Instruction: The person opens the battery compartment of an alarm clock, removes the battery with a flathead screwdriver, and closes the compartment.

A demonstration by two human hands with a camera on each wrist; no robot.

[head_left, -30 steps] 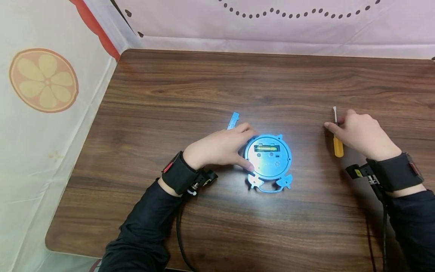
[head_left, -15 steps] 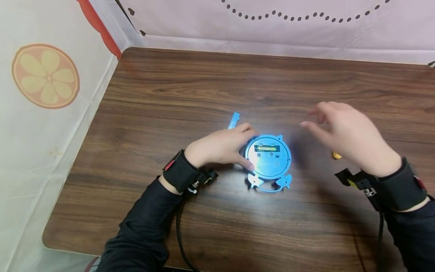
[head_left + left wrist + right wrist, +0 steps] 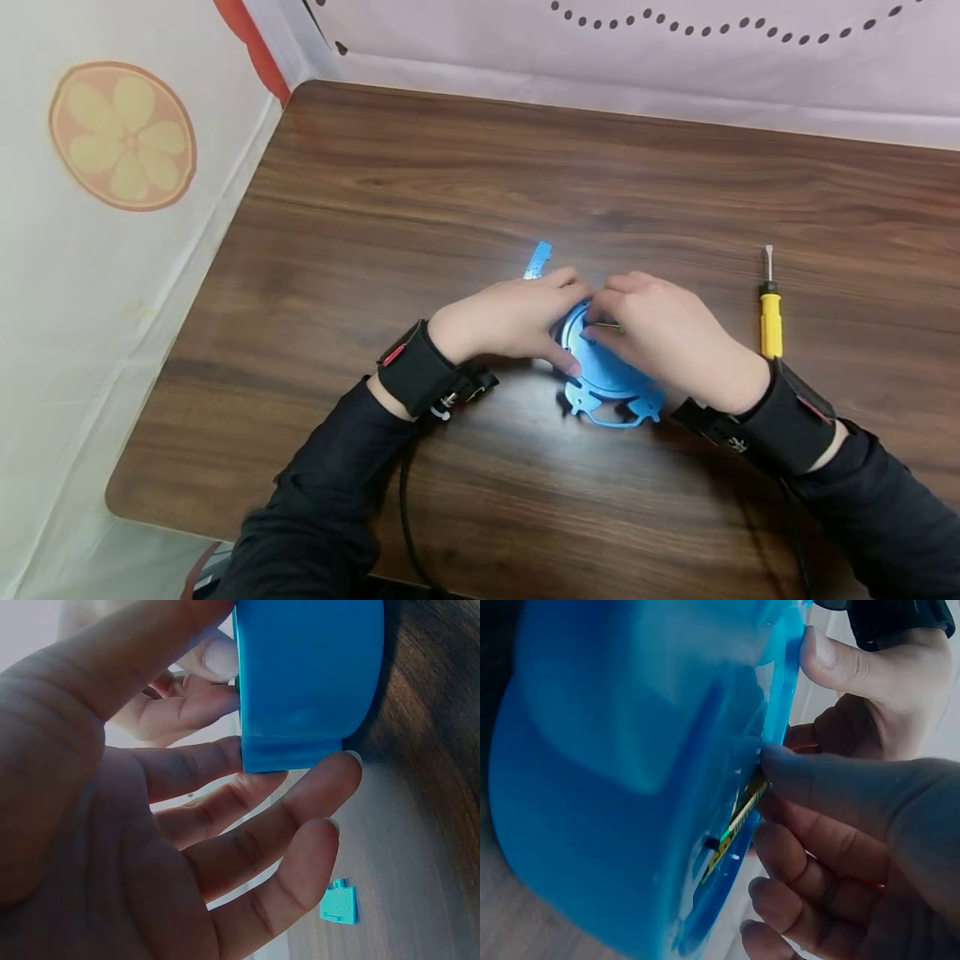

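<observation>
The left hand (image 3: 510, 321) grips the blue clock (image 3: 603, 379) by its rim, fingers curled around it. The right hand (image 3: 667, 337) pinches the battery (image 3: 739, 817) in its back. A yellow screwdriver (image 3: 770, 312) lies on the bench (image 3: 450, 167) nearby.

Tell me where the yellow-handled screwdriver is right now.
In the head view the screwdriver lies on the wooden table, to the right of the right hand and the blue clock, with neither hand touching it.
</observation>
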